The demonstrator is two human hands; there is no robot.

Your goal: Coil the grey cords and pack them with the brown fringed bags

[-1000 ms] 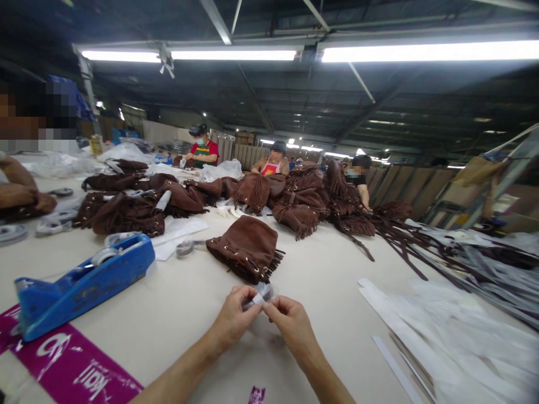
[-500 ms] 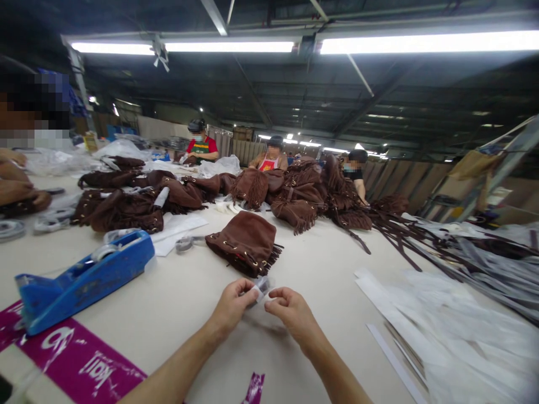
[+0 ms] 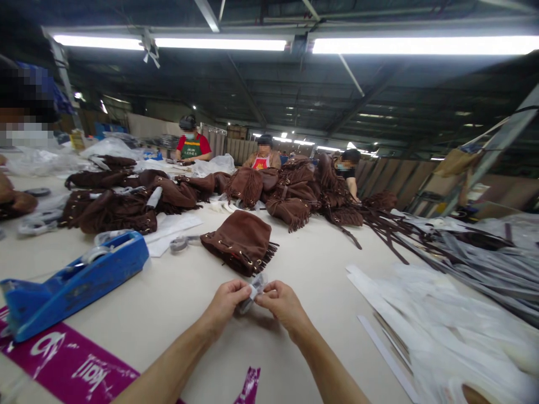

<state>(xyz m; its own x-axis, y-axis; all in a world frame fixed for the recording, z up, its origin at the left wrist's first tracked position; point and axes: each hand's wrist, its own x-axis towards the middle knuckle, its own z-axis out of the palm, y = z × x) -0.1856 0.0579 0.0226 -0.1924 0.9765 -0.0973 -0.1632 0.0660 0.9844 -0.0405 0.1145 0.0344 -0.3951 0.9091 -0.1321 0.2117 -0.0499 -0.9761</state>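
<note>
We're holding small clear packet (image 3: pixel 254 289) between both hands, just in front of brown fringed bag (image 3: pixel 240 241), slightly above table (image 3: pixel 320 280). Left hand (image 3: pixel 226 302) is gripping packet's left end with curled fingertips. Right hand (image 3: pixel 281 303) is pinching its right end, thumb against forefinger. Blue tape dispenser (image 3: pixel 76 280) is lying left of bag. Magenta sheet (image 3: pixel 71 365) is lying further left of bag, nearer us. White strips (image 3: pixel 421 314) are spreading right of bag. More brown bags (image 3: pixel 290 196) are lying heaped behind bag, with three people sitting beyond.
</note>
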